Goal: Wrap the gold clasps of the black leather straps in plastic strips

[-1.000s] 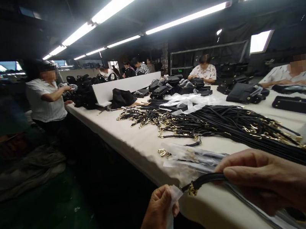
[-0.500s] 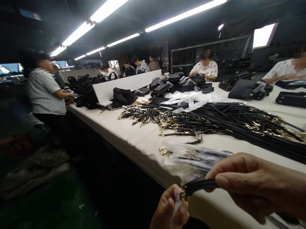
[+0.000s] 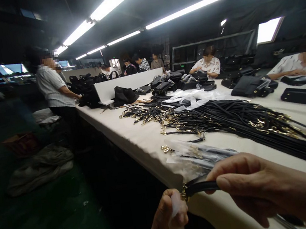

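Long white worktable [image 3: 134, 140] behind, right hand [image 3: 248, 184] pinches black strap [image 3: 202, 187] lying sideways, gold clasp [image 3: 184, 193] pointing at left hand [image 3: 169, 220], which grips what looks like plastic wrap [image 3: 176, 208].

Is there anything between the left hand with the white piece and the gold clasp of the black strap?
Nothing visible. The left hand pinches the white piece right beside the gold clasp of the black strap, which the right hand holds.

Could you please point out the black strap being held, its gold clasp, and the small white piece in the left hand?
black strap [image 3: 202, 187], head view, bare stretch beside the right thumb.
gold clasp [image 3: 184, 193], head view, metal at the strap's end.
white piece [image 3: 175, 208], head view, part above the left fingers.
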`<state>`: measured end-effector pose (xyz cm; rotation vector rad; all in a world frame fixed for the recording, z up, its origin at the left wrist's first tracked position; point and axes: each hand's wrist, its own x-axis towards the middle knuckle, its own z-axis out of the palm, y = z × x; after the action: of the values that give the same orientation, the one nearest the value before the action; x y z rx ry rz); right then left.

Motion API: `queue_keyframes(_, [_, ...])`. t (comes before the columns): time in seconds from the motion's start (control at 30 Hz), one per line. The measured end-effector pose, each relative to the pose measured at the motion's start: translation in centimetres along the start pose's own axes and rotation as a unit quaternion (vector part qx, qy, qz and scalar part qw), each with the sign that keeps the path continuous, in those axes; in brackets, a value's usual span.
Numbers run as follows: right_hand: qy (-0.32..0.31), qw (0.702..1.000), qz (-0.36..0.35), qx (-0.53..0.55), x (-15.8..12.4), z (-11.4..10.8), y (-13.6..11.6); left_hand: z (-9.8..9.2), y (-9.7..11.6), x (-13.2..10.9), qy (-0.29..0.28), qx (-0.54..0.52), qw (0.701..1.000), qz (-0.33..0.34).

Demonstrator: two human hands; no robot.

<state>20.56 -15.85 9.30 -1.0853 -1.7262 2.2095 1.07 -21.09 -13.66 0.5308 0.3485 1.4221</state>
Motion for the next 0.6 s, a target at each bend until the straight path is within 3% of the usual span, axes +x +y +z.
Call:
queue_keyframes(0.2, [-0.013,1.000,-0.010,-0.012,0.8,0.5,0.1,0.7,0.1,0.6,-0.041,0.023,0.999,0.004])
queue_keyframes(0.47, [-0.022,0.999,-0.015,-0.026,1.4,0.2,1.0,1.1,0.0,0.5,-0.036,0.039,0.998,0.019])
queue_keyframes(0.6, [-0.042,0.998,-0.020,-0.046,1.7,0.5,1.2,1.2,0.0,0.4,-0.012,0.100,0.995,0.025])
